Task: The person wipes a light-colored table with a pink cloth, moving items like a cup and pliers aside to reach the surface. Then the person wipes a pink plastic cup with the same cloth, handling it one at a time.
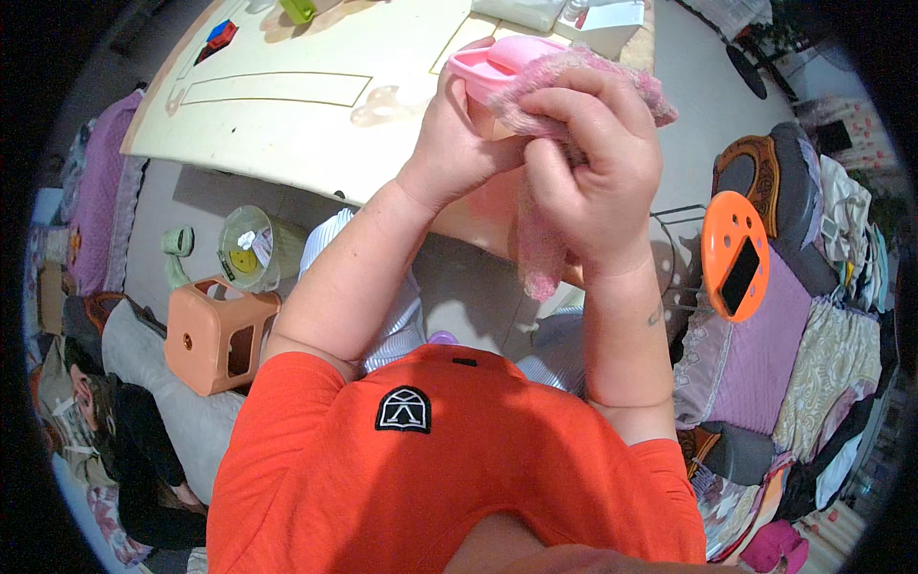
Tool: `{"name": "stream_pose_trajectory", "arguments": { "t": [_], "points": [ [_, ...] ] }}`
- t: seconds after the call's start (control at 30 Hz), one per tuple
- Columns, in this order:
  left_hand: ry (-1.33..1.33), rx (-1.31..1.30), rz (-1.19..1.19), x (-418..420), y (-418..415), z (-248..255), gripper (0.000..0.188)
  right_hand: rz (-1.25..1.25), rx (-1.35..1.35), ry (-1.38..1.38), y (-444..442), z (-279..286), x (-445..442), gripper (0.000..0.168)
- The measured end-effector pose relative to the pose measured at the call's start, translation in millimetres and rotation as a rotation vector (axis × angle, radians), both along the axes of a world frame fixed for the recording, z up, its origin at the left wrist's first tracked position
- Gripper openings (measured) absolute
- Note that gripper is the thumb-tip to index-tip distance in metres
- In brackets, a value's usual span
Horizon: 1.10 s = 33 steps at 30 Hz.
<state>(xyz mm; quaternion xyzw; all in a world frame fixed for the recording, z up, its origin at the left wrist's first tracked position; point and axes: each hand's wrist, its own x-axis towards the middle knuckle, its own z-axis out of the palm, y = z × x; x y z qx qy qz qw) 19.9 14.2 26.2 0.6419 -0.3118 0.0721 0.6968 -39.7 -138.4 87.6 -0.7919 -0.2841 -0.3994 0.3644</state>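
My left hand [459,136] grips a glossy pink plastic object [493,66] with a raised rim and a hollow; its exact kind is unclear. Bunched in my right hand [599,158] is a fluffy pink-and-white cloth [541,82]. The cloth presses against the right side of the plastic object and hides part of it. One end of the cloth hangs down below my right wrist. Both hands are held up over the near edge of a cream-coloured table [287,136].
On the table are a red-and-blue block [219,36], a green item [297,10] and a white box [611,27]. An orange stool [731,215] bears a phone [740,276]. Left are a wastebasket [280,247], a peach step stool [190,341] and a seated person [143,438].
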Motion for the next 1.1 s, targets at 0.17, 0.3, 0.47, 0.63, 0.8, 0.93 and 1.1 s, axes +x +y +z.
{"name": "stream_pose_trajectory", "arguments": {
  "t": [0.17,0.3,0.47,0.63,0.8,0.93,1.1],
  "points": [
    [-0.077,0.075,0.193,-7,9,-16,0.114,-0.03,0.172,0.144,-25,-12,15,0.018],
    [-0.17,0.15,0.184,-10,5,-11,0.114,-0.125,0.615,0.514,-55,-27,27,0.018],
    [-0.323,0.213,0.224,-3,1,-15,0.11,-0.066,0.487,0.164,-48,-2,11,0.029],
    [-0.327,0.243,0.213,-3,-3,-12,0.104,0.042,-0.027,0.179,-18,14,-6,0.026],
    [-0.486,0.263,0.261,-9,-5,-8,0.099,-0.08,0.091,0.107,-38,-2,15,0.016],
    [-0.457,0.267,0.221,-13,-6,-3,0.099,-0.044,0.26,0.274,-51,-4,19,0.015],
    [-0.321,0.293,0.175,-13,0,-5,0.1,-0.048,-0.06,0.118,-20,19,-10,0.015]
  ]
}}
